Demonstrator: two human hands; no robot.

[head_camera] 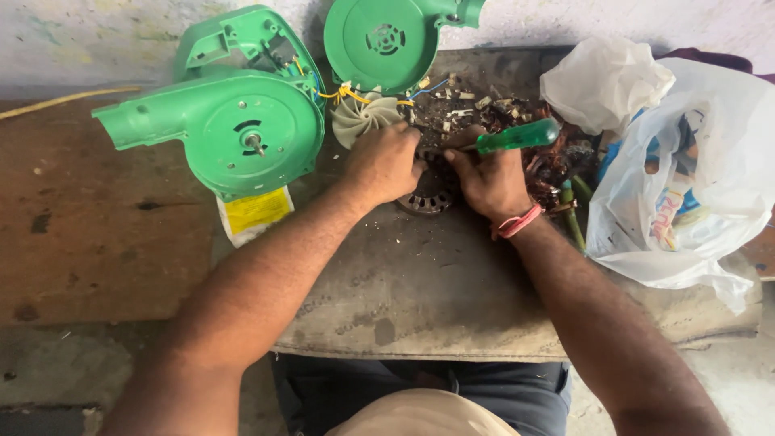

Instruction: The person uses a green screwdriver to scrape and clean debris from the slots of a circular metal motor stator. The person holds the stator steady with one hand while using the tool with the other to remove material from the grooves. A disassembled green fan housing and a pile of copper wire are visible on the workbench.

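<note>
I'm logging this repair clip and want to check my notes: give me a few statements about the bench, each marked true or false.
1. The right hand holds a green-handled screwdriver. True.
2. The left hand rests on the metal stator. True.
3. The blower housing is red. False: it is green.
4. The white fan impeller lies inside the plastic bag. False: it lies on the board, beside the housing.

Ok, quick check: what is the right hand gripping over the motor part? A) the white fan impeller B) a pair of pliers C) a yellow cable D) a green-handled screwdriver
D: the right hand is closed around a green-handled screwdriver, its handle sticking out to the right above the round metal motor part.
</note>
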